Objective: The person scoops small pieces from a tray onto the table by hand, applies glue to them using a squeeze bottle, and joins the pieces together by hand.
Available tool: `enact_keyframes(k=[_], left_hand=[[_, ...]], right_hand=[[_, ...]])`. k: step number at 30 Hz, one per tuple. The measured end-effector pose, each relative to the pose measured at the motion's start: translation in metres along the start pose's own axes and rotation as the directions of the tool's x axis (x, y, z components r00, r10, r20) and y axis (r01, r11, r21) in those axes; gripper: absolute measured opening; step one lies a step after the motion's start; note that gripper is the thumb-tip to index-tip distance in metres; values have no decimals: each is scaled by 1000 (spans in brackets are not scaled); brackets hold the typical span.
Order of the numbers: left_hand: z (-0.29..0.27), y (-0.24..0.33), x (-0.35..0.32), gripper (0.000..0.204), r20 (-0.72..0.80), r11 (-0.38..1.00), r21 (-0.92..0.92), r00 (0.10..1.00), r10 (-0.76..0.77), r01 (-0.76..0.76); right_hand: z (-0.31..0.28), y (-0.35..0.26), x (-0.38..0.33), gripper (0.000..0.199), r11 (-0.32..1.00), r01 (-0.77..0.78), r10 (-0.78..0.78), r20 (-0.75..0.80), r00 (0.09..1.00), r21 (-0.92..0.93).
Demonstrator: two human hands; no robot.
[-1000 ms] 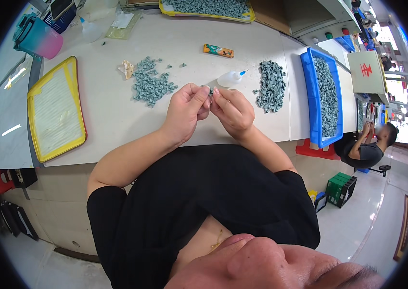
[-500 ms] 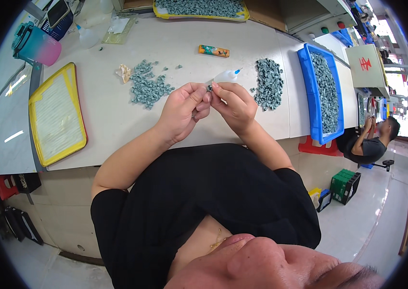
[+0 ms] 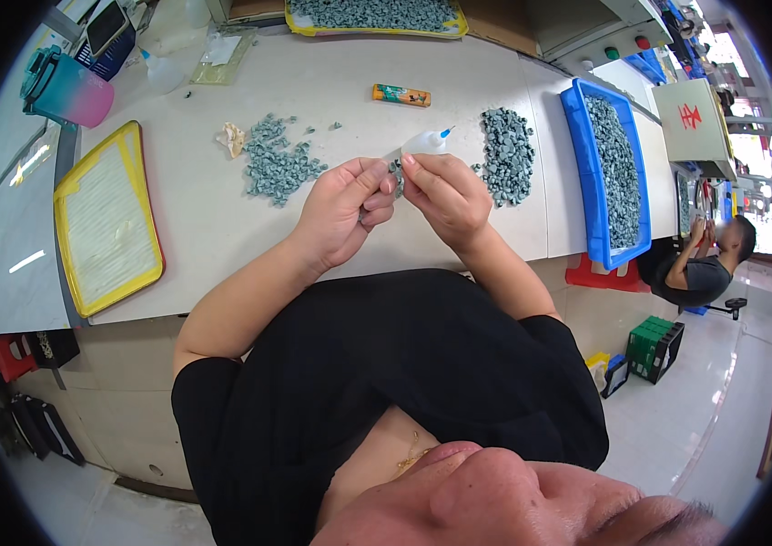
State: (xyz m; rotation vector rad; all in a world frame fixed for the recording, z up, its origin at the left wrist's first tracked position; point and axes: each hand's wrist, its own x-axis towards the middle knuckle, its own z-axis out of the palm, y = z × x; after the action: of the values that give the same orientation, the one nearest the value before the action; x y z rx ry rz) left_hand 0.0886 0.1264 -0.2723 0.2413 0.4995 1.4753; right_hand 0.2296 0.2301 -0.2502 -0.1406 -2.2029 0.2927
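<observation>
Nearest the viewer, the left hand (image 3: 342, 211) and the right hand (image 3: 445, 196) meet over the front part of the white desk (image 3: 213, 227). Each grip is pressed together: thumb and fingertips of both hands pinch a small grey-green part (image 3: 396, 173) between them, held clear of the desk surface. The part is largely covered by the fingers, so its shape cannot be told.

Just beyond the right hand lies a small squeeze bottle (image 3: 424, 141) with a blue nozzle, on its side. Judged risk: it may leak or roll if the knuckles brush it, and any adhesive on the fingertips could make the part stick to skin.

To the left of the hands, a loose heap of grey-green parts (image 3: 275, 164) spreads on the desk; to the right, a second, denser heap (image 3: 506, 155). Judged risk: a dropped part would fall among either heap and be lost to sorting, and a sweeping forearm could merge or scatter them.

At the left edge sits a yellow-rimmed tray (image 3: 63, 232); at the right, a blue bin (image 3: 577, 164) of similar parts, overhanging the desk's front edge a little, as far as the bent view allows. A knock there could tip it.

Farther off lie an orange tube (image 3: 401, 95) and another yellow tray (image 3: 372, 25) of parts.
</observation>
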Motion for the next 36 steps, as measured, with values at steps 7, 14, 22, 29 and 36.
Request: enact_keyframes(k=[7, 14, 22, 29, 36], left_hand=[[2, 0, -1, 17, -8, 1000, 13, 1000, 17, -17], [0, -2, -4, 10, -1, 995, 67, 997, 73, -73], [2, -1, -3, 9, -44, 984, 152, 994, 98, -91], [10, 0, -7, 9, -103, 980, 179, 989, 103, -84], [-2, -3, -1, 10, -305, 990, 139, 952, 29, 14]], right_hand=[[1, -4, -1, 39, 1000, 15, -15, 22, 1000, -17], [4, -3, -5, 34, 999, 38, -38, -3, 999, -39], [12, -4, -13, 27, 996, -76, 78, -64, 995, 37], [10, -12, -17, 23, 919, -353, 364, -30, 931, 173], [-36, 36, -43, 18, 903, -400, 380, -143, 914, -156]])
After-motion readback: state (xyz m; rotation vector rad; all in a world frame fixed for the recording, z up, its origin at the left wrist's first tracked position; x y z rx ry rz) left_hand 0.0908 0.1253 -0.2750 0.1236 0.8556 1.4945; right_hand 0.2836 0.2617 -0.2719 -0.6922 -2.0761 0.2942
